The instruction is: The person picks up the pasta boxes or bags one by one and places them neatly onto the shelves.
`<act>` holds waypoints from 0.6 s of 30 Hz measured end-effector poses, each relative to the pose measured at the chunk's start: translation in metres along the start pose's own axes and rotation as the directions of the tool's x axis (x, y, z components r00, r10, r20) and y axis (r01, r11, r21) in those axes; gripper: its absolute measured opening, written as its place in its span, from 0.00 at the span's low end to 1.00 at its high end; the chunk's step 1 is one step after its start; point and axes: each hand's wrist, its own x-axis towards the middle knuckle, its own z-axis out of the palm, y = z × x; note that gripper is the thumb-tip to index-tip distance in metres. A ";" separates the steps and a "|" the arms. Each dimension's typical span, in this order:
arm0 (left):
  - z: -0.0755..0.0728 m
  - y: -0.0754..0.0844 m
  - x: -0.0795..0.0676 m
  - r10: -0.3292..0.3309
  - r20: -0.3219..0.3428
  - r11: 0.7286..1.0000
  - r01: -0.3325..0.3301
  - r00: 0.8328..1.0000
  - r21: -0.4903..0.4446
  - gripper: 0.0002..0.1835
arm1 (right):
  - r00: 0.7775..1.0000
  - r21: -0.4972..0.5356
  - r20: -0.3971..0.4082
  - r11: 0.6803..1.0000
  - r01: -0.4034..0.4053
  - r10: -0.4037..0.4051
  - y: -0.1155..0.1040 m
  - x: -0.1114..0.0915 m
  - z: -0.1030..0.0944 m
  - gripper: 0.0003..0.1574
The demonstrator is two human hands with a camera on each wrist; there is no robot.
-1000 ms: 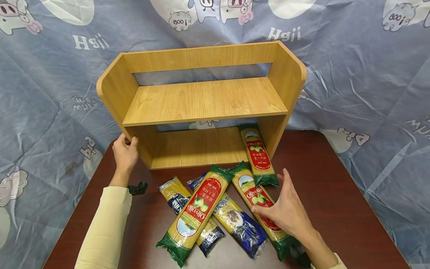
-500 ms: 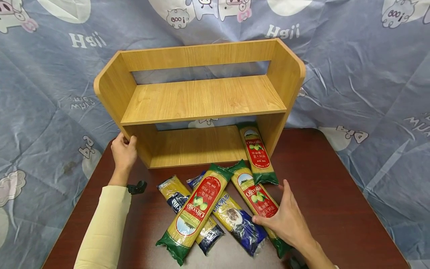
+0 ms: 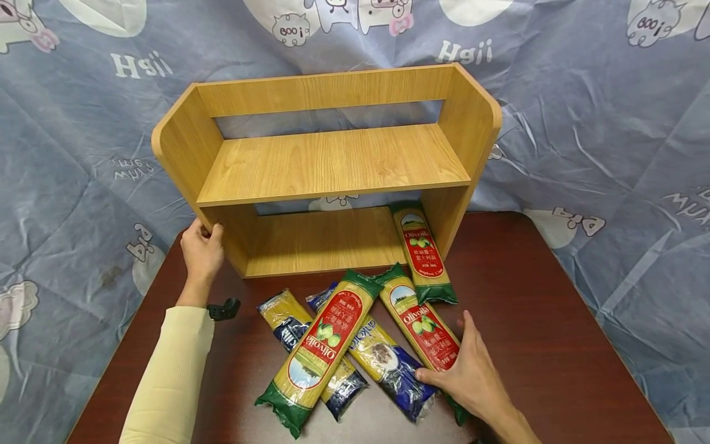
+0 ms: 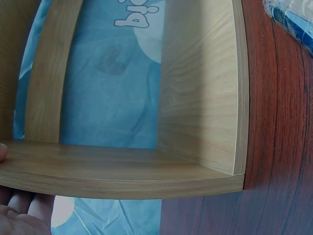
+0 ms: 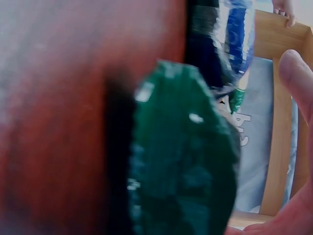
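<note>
In the head view my left hand (image 3: 202, 253) grips the left side panel of a wooden shelf (image 3: 333, 160); its thumb and fingers also show at the panel in the left wrist view. My right hand (image 3: 471, 376) is spread over the lower part of a green-ended spaghetti pack (image 3: 418, 320), thumb across to its left side and fingers on its right. The pack's green end (image 5: 186, 147) fills the middle of the right wrist view. Another such spaghetti pack (image 3: 424, 253) lies at the right of the lower shelf, its front end jutting out.
Left of my right hand, a blue and yellow pasta pack (image 3: 388, 364) lies beside a crossing pair: a green-ended spaghetti pack (image 3: 318, 348) over a yellow and navy pasta pack (image 3: 285, 317). A patterned blue cloth (image 3: 599, 123) hangs behind the dark red table (image 3: 554, 345).
My right hand has moved down and toward the near end of the spaghetti pack, its fingers coming lower. My left hand keeps its grip on the shelf. The view has shifted slightly.
</note>
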 end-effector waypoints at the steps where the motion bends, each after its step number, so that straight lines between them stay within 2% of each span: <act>1: 0.000 0.000 0.000 0.002 -0.001 1.000 -0.002 1.000 -0.001 0.12 | 1.000 -0.001 0.001 1.000 -0.003 0.003 0.001 0.000 0.001 0.97; 9: 0.001 -0.003 0.000 0.006 -0.006 1.000 -0.006 1.000 -0.017 0.12 | 1.000 -0.059 0.024 0.998 -0.007 0.008 0.007 -0.002 0.008 0.99; 18: 0.001 -0.001 0.000 -0.009 0.000 1.000 0.009 1.000 -0.010 0.13 | 0.996 -0.062 0.066 0.996 0.067 -0.063 0.014 -0.002 0.005 0.99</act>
